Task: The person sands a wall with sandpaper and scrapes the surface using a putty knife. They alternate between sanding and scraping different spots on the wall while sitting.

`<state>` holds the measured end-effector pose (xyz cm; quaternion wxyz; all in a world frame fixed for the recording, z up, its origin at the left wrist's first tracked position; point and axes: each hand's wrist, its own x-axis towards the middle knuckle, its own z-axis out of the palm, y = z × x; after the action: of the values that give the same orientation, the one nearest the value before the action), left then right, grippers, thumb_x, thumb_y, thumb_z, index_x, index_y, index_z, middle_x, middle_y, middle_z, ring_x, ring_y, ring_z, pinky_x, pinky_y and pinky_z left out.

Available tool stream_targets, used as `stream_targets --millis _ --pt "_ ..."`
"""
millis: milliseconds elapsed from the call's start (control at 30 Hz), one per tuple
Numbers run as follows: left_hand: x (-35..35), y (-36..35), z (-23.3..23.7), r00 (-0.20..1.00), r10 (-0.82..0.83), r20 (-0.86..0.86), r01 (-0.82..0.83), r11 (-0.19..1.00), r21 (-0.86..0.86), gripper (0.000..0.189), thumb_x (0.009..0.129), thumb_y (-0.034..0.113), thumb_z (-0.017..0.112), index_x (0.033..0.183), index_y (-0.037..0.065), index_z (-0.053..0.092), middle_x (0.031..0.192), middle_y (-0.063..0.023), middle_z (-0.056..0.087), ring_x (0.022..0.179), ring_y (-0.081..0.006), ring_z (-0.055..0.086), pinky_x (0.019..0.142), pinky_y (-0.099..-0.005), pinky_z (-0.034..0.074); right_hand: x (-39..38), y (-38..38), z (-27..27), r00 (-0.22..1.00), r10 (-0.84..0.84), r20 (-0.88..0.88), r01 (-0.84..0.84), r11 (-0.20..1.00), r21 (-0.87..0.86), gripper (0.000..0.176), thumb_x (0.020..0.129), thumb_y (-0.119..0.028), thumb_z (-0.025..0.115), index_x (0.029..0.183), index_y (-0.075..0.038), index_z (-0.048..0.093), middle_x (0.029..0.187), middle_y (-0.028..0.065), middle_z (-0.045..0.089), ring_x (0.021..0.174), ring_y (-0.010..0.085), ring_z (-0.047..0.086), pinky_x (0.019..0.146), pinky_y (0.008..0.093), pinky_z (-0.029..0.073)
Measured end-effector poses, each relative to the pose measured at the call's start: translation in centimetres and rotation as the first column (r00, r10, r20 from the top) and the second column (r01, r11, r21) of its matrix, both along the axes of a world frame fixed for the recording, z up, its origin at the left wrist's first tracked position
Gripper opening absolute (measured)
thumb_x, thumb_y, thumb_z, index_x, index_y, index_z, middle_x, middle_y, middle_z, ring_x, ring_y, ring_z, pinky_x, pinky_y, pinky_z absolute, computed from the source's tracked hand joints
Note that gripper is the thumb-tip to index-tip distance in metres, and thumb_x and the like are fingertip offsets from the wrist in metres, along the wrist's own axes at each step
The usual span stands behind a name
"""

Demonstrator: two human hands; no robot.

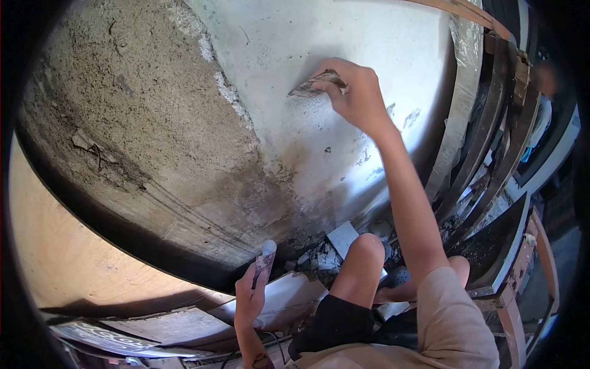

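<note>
My right hand [355,92] is closed on a stained grey-brown flat piece [309,90] that tapers to a thin edge. The edge points left, at or close to the white-coated part of the wall [276,43]; contact is hard to make out. Lower down, my left hand [249,298] grips a flat, paint-spotted reddish tool [264,265] with a pale rounded end pointing up. It is held in front of the wall's lower part, and its exact kind does not show. Left of a ragged edge, the wall is bare, rough grey-brown plaster [135,98].
Broken plaster and rubble [319,257] lie at the wall's foot near my knees. Dark wooden slats [491,123] lean at the right, above a dark tray-like panel [501,252] on a wooden frame. A plywood sheet [80,246] stands at the left.
</note>
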<state>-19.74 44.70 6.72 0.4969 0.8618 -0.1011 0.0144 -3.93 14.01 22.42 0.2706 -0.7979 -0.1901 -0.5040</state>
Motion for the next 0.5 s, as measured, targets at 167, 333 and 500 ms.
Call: stream_targets --millis 167,333,500 --pt "0.0 0.4 -0.7 0.999 -0.022 0.049 0.024 0.998 -0.051 0.022 0.090 0.012 0.050 0.106 -0.003 0.054 0.072 -0.0137 0.055 0.064 -0.0116 0.045 0.061 -0.0265 0.042 -1.5 -3.4 2.0 0.994 0.103 -0.019 -0.099 0.981 0.165 0.018 0.075 -0.007 0.068 0.092 -0.006 0.063 0.079 0.0139 0.065 0.062 0.0291 0.061 0.059 0.0336 0.048" --pt "-0.3 0.3 0.1 0.999 -0.033 0.012 0.033 0.999 -0.037 0.022 0.091 0.012 0.050 0.106 -0.003 0.054 0.073 -0.0136 0.056 0.064 -0.0118 0.045 0.062 -0.0266 0.042 -0.3 -1.6 1.1 0.995 0.072 -0.071 -0.075 0.996 -0.040 0.009 0.080 -0.004 0.065 0.088 -0.005 0.065 0.076 0.0052 0.068 0.064 0.0101 0.061 0.059 0.0261 0.047" --pt "-0.6 0.3 -0.1 1.000 -0.022 0.010 0.022 0.999 -0.047 0.023 0.090 0.013 0.051 0.105 -0.003 0.054 0.074 -0.0143 0.057 0.065 -0.0122 0.046 0.063 -0.0268 0.043 0.7 -1.4 0.2 0.980 0.179 -0.090 -0.167 0.978 0.126 0.011 0.078 -0.006 0.066 0.089 -0.005 0.064 0.080 0.0086 0.067 0.066 0.0173 0.064 0.060 0.0280 0.048"
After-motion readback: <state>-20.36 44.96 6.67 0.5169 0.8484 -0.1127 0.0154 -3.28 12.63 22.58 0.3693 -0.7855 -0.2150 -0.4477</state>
